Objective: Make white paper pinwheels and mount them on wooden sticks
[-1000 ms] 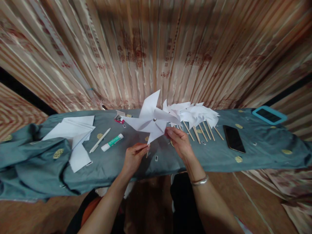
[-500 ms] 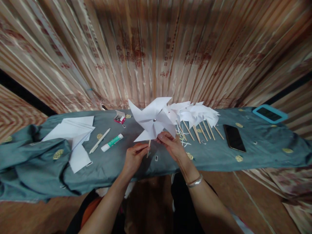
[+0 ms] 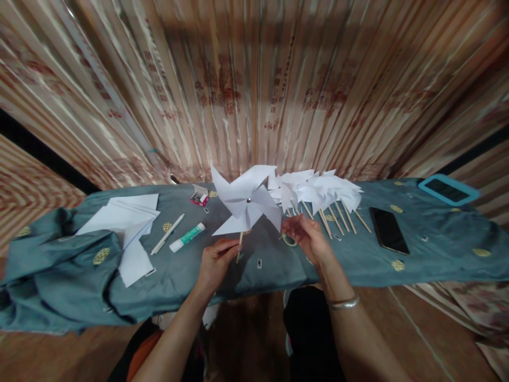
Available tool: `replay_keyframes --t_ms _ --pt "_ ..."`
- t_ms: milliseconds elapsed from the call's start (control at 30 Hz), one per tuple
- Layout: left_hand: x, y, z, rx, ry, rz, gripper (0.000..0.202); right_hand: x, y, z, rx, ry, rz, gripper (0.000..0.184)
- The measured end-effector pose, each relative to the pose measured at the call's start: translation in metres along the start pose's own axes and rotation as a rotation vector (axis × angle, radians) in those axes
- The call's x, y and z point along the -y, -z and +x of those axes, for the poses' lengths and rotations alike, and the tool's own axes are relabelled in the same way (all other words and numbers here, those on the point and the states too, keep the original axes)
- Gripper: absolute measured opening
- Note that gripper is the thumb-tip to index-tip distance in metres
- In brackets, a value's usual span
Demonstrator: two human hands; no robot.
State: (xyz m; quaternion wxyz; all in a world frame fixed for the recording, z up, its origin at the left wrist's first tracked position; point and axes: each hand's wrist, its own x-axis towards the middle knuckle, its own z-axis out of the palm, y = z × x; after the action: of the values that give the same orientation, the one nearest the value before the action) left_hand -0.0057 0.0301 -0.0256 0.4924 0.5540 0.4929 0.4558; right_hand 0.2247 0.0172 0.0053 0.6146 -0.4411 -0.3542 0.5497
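A white paper pinwheel with a metal pin at its centre stands upright on a thin wooden stick. My left hand pinches that stick near its lower end. Just right of the wheel's lower blade hovers my right hand, fingers loosely curled and apart, holding nothing that I can see. Behind it lies a pile of finished white pinwheels with their sticks pointing toward me.
A blue-grey cloth covers the table. On it lie white paper sheets, a white pen, a glue stick, a small red box, a black phone and a teal-cased device. Striped curtain hangs behind.
The pinwheel has turned on its stick and its blades sit at a new angle. My right hand has let go of the blade and drawn away to the right.
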Motion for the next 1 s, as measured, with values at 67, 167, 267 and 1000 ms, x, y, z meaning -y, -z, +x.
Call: replay_keyframes --t_ms 67,167,267,1000 --pt "0.001 0.000 -0.001 0.027 -0.005 0.022 0.017 -0.001 0.001 0.004 -0.085 0.063 0.046 0.040" --pt "0.004 -0.001 -0.003 0.053 -0.008 0.031 0.017 -0.005 -0.005 0.009 -0.088 0.118 0.047 0.036" --pt "0.008 -0.002 -0.004 0.067 -0.007 0.022 0.017 -0.007 -0.012 0.011 -0.053 0.123 0.038 0.035" --pt "0.007 0.004 -0.006 0.121 -0.022 0.058 0.017 -0.009 -0.020 0.005 -0.007 0.019 0.046 0.032"
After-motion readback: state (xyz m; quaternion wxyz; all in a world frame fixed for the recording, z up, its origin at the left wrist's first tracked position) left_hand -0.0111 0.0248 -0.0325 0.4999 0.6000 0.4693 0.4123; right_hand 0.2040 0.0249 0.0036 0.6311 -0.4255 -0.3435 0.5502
